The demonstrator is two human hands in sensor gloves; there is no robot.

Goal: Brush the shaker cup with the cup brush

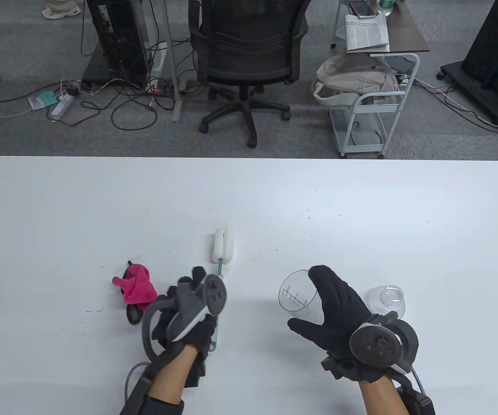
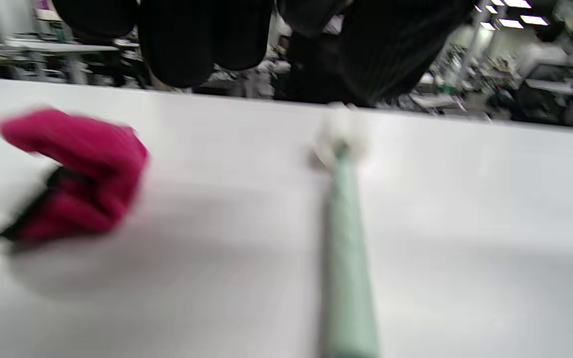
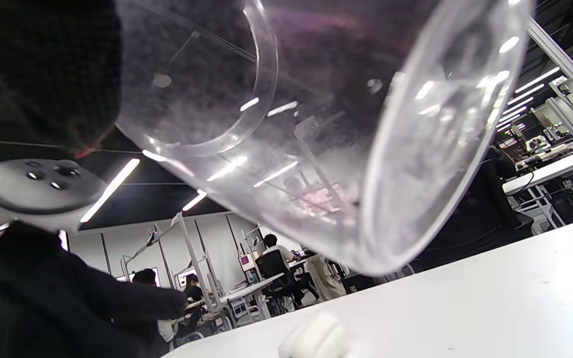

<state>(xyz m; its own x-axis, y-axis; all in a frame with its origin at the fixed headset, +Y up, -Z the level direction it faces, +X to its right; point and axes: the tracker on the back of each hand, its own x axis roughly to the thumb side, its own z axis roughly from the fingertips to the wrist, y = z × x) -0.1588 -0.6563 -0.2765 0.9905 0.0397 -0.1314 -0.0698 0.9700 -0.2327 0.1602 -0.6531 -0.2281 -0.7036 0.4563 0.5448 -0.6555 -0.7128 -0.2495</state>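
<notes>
The cup brush lies on the white table [image 1: 102, 207], its white sponge head [image 1: 223, 245] pointing away and its pale green handle [image 1: 215, 335] running under my left hand [image 1: 197, 283]. In the left wrist view my fingers [image 2: 187, 40] hang just above the handle [image 2: 346, 258] without touching it. My right hand [image 1: 313, 302] grips the clear shaker cup [image 1: 296, 296] around its side, thumb on the near wall. In the right wrist view the cup [image 3: 316, 124] is tilted and off the table, its mouth turned toward the sponge head [image 3: 314, 340].
A clear domed lid [image 1: 386, 299] stands on the table just right of my right hand. A crumpled pink cloth [image 1: 136, 288] with something black under it lies left of my left hand, also in the left wrist view [image 2: 77, 169]. An office chair [image 1: 249, 56] stands beyond the far edge.
</notes>
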